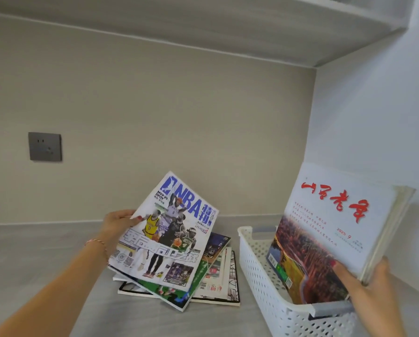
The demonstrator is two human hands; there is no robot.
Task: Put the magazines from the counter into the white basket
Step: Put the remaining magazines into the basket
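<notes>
Head view: left hand (117, 231) pinches the upper left edge of an NBA magazine (165, 235), thumb on the cover, lifting it tilted above a magazine stack (210, 276) on the grey counter (45, 259). Right hand (371, 285) grips the lower edge of a red-titled magazine (330, 229), fingers closed around it, standing it tilted inside the white basket (264, 283) just right of the stack.

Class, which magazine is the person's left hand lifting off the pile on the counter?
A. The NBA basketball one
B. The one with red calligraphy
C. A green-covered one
A: the left hand grips the edge of the white-and-blue NBA basketball magazine, raised above the pile.
</notes>
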